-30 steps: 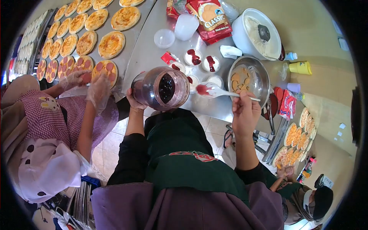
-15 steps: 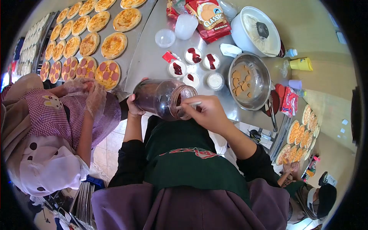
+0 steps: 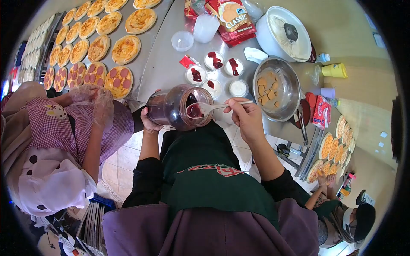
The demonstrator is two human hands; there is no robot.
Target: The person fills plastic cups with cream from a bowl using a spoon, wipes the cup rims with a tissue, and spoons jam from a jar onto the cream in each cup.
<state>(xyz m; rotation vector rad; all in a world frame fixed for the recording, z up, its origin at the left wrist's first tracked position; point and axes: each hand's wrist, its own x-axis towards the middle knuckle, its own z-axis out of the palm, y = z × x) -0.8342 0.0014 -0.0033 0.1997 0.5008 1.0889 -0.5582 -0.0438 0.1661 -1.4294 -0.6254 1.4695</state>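
My left hand [image 3: 150, 120] grips a large clear jar [image 3: 168, 110] of dark red jam, tilted on its side with its mouth to the right. Between the fingers and thumb of my right hand [image 3: 247, 119] is the handle of a pale spoon [image 3: 215, 106]. Its bowl carries red jam at the jar's mouth. Beyond the jar, several small cups hold white cream; a cup [image 3: 214, 60] among them has red jam on top, while the cup [image 3: 238, 88] at the right shows only white.
A metal bowl [image 3: 294, 96] with brown biscuits stands right of the cups, a white tub [image 3: 267, 32] behind it. A red biscuit packet [image 3: 232, 21] lies farther back. Co-workers stand at left and lower right, beside pizzas [image 3: 118, 82].
My right hand has drawn back to the right, bringing the spoon's bowl out of the jar with jam on it. The jar's mouth has turned slightly towards me.
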